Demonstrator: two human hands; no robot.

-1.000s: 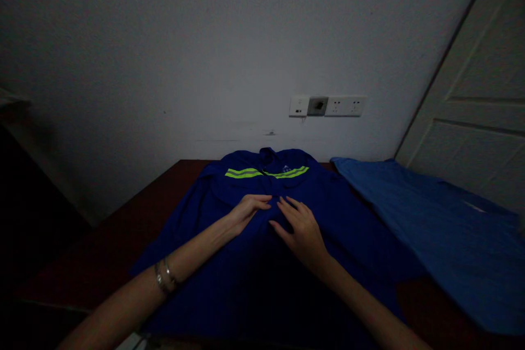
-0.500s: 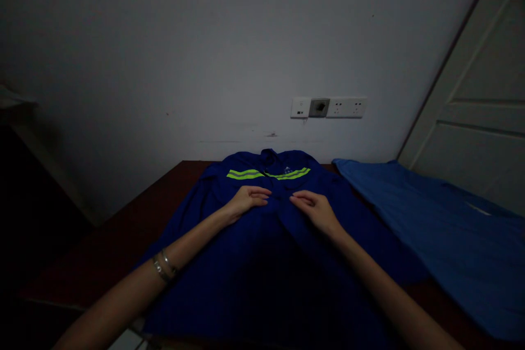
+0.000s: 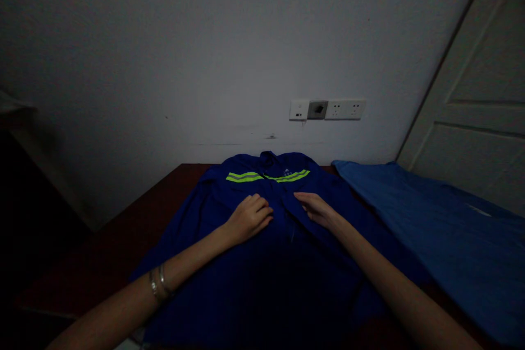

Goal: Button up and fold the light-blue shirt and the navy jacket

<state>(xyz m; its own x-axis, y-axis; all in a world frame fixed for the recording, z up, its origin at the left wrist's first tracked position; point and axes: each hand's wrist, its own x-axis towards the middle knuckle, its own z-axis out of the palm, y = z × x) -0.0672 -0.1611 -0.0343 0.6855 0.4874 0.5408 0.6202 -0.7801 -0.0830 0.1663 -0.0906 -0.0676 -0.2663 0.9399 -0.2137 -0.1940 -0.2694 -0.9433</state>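
A dark blue work jacket (image 3: 246,257) with a yellow-green reflective stripe across the chest lies spread out, its collar toward the wall. My left hand (image 3: 249,220) rests at the middle of its front, below the stripe, with bent fingers closed on the cloth near the front opening. To the right, my right hand (image 3: 318,211) pinches the edge of the other front panel, which is lifted slightly apart from the left one. Deep shadow hides the lower part of the jacket, and the fingertips are hard to make out.
The jacket lies on a dark red-brown table (image 3: 164,188) against a grey-white wall (image 3: 184,65). A lighter blue garment (image 3: 435,213) covers the right side. Wall sockets (image 3: 344,110) are above the table, and a pale panelled door (image 3: 479,109) stands at right.
My hands have moved apart from near each other at the jacket's middle. The right one has gone rightward with the panel edge, opening a gap; the left has dropped slightly and curled its fingers.
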